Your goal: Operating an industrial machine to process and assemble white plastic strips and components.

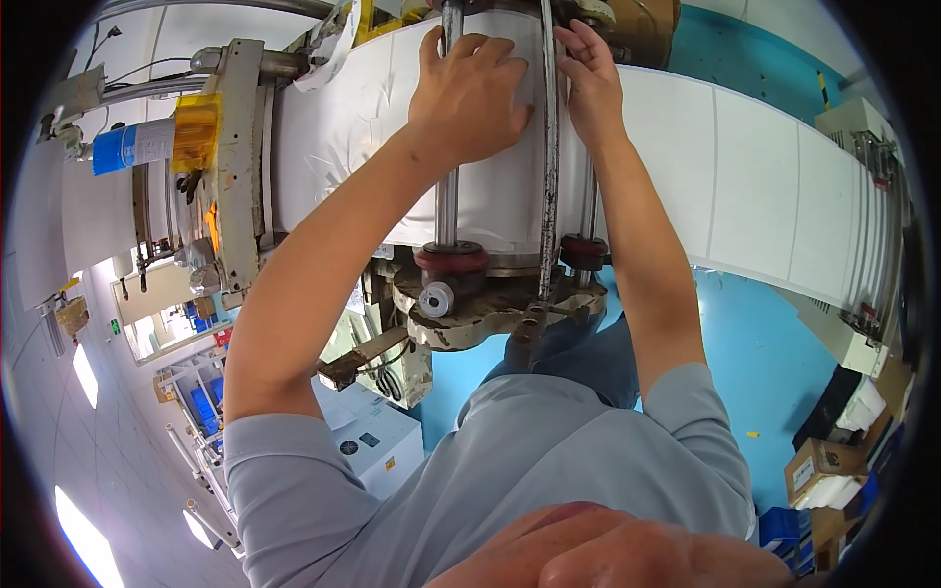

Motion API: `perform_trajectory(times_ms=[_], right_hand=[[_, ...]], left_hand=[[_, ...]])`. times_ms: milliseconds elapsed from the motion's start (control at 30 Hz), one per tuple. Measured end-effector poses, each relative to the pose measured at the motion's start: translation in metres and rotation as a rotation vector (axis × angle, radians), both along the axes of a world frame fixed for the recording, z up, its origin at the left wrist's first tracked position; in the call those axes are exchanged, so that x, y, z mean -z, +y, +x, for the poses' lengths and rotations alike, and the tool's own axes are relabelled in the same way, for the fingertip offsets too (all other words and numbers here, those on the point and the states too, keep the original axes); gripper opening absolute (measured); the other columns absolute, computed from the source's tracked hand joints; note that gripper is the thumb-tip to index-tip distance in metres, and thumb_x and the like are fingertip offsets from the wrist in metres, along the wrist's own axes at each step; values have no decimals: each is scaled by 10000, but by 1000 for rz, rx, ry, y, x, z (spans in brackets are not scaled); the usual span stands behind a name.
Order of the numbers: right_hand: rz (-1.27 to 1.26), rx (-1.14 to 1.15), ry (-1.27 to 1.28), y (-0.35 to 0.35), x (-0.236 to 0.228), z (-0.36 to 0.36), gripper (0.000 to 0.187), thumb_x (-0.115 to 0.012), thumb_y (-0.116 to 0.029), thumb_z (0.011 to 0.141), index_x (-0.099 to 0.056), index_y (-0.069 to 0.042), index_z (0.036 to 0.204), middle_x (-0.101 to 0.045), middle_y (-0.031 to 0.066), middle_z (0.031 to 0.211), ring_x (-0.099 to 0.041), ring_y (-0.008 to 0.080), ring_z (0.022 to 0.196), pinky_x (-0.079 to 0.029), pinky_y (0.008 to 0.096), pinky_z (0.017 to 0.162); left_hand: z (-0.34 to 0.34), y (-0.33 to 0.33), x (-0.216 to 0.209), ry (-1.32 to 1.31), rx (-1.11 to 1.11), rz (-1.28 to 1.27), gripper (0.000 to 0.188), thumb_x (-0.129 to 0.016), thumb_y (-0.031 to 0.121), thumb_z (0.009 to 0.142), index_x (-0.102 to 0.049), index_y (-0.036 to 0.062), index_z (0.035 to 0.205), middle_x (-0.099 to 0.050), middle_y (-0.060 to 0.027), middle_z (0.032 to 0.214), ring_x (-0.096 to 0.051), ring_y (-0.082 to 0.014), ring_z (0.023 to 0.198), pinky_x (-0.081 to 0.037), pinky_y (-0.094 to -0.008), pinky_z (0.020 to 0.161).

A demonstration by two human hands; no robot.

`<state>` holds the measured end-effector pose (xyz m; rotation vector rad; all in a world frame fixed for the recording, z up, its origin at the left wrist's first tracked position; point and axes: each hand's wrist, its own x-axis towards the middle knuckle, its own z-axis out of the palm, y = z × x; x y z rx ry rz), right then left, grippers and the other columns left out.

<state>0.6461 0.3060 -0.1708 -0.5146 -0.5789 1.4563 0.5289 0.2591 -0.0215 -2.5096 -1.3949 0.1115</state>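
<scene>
Two upright steel rods (447,211) and a thin bar (550,167) stand close across the white paper web (755,186), leaving narrow gaps. The left hand (469,96) fills one gap, the right hand (591,86) another. Rightward, the web lies unobstructed.

Matt white paper web (755,186) – smooth – over shiny metal rods (549,176) and dull red rubber collars (451,260).

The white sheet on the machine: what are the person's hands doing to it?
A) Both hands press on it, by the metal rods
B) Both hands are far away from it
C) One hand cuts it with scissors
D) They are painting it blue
A: the left hand lies flat on the white sheet and the right hand rests on it beside the upright metal rods; no scissors or paint show.
</scene>
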Motion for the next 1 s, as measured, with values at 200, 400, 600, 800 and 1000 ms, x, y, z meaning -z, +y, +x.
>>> perform_trajectory(times_ms=[200, 400, 600, 800, 1000], right_hand=[[-213, 169, -630, 15, -4, -6, 263, -695, -223, 836, -644, -13, 986, -675, 60, 879, -611, 125, 774, -475, 244, 696], [-301, -209, -461, 47, 3, 19, 292, -709, -312, 817, -595, -51, 752, -590, 33, 631, -497, 99, 500, -379, 278, 449], [-356, -357, -660, 53, -29, 22, 410, -687, -458, 854, -547, -131, 651, -460, -45, 563, -364, 54, 444, -260, 217, 408], [-293, -364, -589, 52, -12, 22, 354, -689, -396, 866, -569, -132, 664, -466, -55, 575, -369, 40, 463, -273, 205, 411], [-314, -409, -523, 55, -9, 25, 247, -666, -279, 894, -602, -132, 705, -491, -60, 611, -372, 36, 482, -279, 194, 413]], left_hand=[[0, -1, -3, 46, -37, -7, 393, -694, 295, 764, -646, 126, 1115, -573, -45, 1259, -497, -235, 1212, -263, -546, 1077], [5, 0, -4, 51, -43, -34, 383, -700, 291, 758, -648, 122, 1097, -576, -43, 1246, -504, -232, 1198, -259, -556, 1072], [0, 0, -4, 43, -45, -40, 363, -697, 288, 756, -650, 123, 1077, -574, -44, 1242, -503, -234, 1195, -258, -560, 1070], [0, 2, -2, -23, -2, -12, 323, -680, 284, 743, -682, 104, 1011, -594, -66, 1182, -501, -247, 1201, -242, -595, 1065], [2, 1, -7, 8, -38, -52, 358, -698, 273, 741, -653, 111, 1058, -576, -57, 1237, -508, -237, 1188, -259, -560, 1066]])
